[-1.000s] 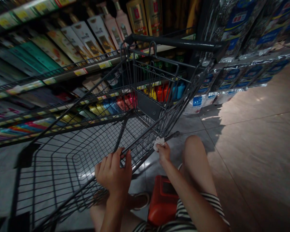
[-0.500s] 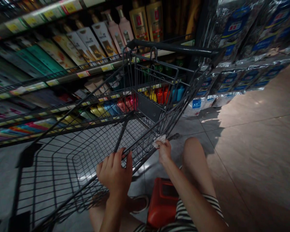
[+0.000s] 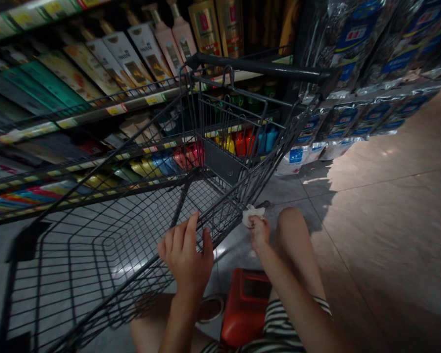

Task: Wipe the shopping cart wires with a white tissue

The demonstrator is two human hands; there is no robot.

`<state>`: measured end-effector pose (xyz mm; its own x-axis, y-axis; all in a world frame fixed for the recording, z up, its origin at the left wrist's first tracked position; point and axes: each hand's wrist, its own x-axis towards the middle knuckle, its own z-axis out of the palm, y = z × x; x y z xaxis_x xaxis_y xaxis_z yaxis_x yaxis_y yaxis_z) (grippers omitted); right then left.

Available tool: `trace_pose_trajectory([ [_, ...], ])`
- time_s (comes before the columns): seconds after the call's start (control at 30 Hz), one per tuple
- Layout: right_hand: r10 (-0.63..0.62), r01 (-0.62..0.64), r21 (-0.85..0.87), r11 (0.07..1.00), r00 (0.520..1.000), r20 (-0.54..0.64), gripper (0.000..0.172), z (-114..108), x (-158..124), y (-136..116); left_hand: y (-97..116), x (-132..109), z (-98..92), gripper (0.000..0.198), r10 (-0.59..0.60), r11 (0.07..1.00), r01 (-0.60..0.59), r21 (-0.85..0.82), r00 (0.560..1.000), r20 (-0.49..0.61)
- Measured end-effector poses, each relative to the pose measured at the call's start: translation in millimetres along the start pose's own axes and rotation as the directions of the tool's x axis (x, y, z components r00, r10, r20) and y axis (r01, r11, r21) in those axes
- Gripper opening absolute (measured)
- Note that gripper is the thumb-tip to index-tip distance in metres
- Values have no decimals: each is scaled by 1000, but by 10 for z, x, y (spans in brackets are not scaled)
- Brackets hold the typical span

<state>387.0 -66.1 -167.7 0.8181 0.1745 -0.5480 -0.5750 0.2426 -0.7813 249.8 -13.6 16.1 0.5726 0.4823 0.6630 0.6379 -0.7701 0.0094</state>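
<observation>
A dark wire shopping cart [image 3: 220, 162] stands sideways before me, its handle bar towards the shelf and its basket reaching to the lower left. My left hand [image 3: 189, 255] is at the cart's near top rail with its fingers stretched out and the thumb apart; whether the palm touches the rail is hidden. My right hand [image 3: 259, 229] pinches a crumpled white tissue [image 3: 252, 214] beside the lower rear frame of the cart. Whether the tissue touches the metal I cannot tell.
Shelves [image 3: 77, 115] of pump bottles run behind the cart. Plastic packages [image 3: 343, 117] with blue labels hang at the right. A red plastic box [image 3: 242, 314] sits between my legs, and grey tiled floor [image 3: 385, 220] stretches to the right.
My left hand has loosened from its curl around the rail, its fingers now straighter, and shifted right. The right hand with the tissue has moved slightly right, away from the cart frame.
</observation>
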Motion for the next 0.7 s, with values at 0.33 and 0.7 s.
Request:
trace_pose_trajectory([
  [0.33,144,-141,51,989,988,-59,23,260,9,109,-5,-17,9,48,11,1000,-11,20,1000,4],
  [0.7,69,-83,152,985,993,94,27,447,-72,-287,-5,-67,69,44,-29,999,28,36,1000,12],
])
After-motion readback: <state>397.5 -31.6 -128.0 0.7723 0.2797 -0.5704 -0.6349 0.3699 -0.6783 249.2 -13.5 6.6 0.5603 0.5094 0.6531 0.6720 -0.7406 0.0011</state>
